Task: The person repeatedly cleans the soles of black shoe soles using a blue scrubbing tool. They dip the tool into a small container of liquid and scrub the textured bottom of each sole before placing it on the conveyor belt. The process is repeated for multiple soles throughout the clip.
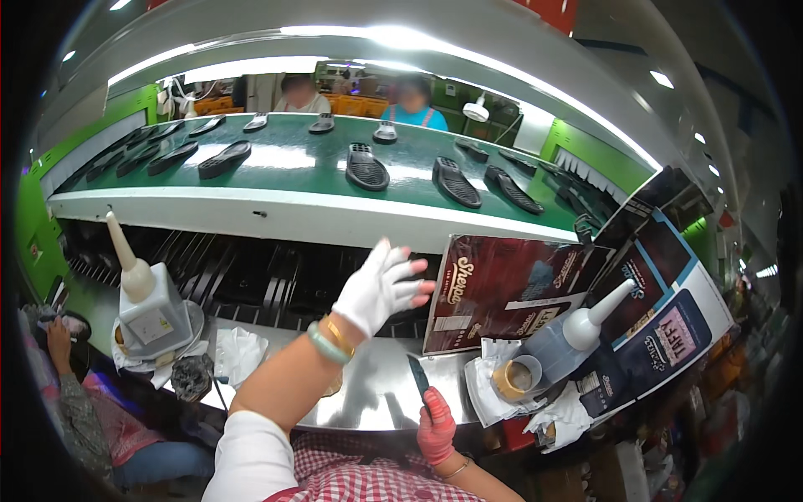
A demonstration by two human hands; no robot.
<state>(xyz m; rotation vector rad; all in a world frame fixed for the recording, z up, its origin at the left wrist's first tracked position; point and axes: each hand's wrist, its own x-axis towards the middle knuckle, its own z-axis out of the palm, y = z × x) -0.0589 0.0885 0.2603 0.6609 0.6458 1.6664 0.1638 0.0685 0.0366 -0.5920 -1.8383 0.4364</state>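
Dark strip [417,374], by the metal worktable's [381,372] near edge, could have slipped or swung, because our red-gloved right hand [437,428] grasped only its lower end. It pointed away from us, long axis slanting slightly left. Our white-gloved left hand [378,291] was unclenched, holding nothing visible.

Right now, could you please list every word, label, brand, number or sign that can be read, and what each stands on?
Dark red cardboard panel: large pale lettering, legible, but I won't copy the wording.
Dark blue cardboard panel: pale and pink lettering, likewise not copied.
White bottle at left: small label, too small to read.
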